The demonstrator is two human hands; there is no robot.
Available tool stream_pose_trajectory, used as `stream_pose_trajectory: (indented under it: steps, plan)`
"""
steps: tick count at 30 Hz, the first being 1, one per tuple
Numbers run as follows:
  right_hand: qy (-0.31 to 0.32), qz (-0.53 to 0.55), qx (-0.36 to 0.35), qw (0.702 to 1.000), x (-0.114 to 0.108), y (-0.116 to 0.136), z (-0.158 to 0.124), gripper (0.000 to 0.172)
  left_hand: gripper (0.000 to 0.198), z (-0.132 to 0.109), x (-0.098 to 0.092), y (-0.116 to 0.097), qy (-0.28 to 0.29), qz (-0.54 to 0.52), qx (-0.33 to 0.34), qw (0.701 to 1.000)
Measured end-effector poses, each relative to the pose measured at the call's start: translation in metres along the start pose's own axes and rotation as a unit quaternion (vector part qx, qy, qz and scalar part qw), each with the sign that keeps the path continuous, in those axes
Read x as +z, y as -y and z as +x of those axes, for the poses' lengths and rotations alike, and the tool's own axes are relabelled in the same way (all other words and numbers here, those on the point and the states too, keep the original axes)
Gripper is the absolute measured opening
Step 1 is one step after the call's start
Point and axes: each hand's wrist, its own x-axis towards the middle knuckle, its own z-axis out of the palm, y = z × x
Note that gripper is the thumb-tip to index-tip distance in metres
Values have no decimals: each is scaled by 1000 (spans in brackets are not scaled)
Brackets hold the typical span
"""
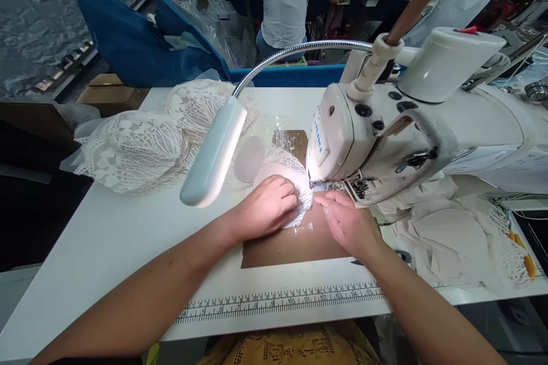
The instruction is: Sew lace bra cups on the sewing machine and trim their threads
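Note:
A white lace cup piece [305, 198] with a smooth pale lining lies under the sewing machine head [338, 131], its right edge by the presser foot. My left hand [272, 205] rests on the near left part of this piece, fingers curled and closed on the fabric. To the right of the piece, my right hand [349, 219] lies low with its fingers stretched toward the cup's edge, close to the needle area. I see nothing held in it. The needle itself is hidden by the machine head. Both hands are above a brown sheet [274, 251] on the table.
A lamp [214, 154] on a bendable neck hangs over the left side. Lace cups [132, 148] are heaped at the left; more lace and pale pieces [454, 234] lie at the right. A printed ruler [291, 300] runs along the front edge. A person [285, 0] sits beyond.

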Motion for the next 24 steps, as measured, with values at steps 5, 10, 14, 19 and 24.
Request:
stream_pose_trajectory:
  steps: [5, 10, 14, 19, 24]
  plan:
    - [16, 1, 4, 1000, 0, 0, -1, 41, 28, -1, 0, 1, -9, -37, -14, 999]
    - [52, 5, 9, 999, 1, -1, -1, 49, 27, -2, -4, 4, 4, -68, -20, 997]
    - [68, 1, -16, 998, -1, 0, 0, 54, 23, -2, -5, 4, 14, -66, -13, 998]
    - [34, -17, -75, 996, -4, 3, 1, 52, 37, -2, -4, 8, 33, -38, 71, 996]
    - [18, -29, -83, 996, -2, 3, -1, 48, 36, -4, -4, 15, 41, -22, 100, 994]
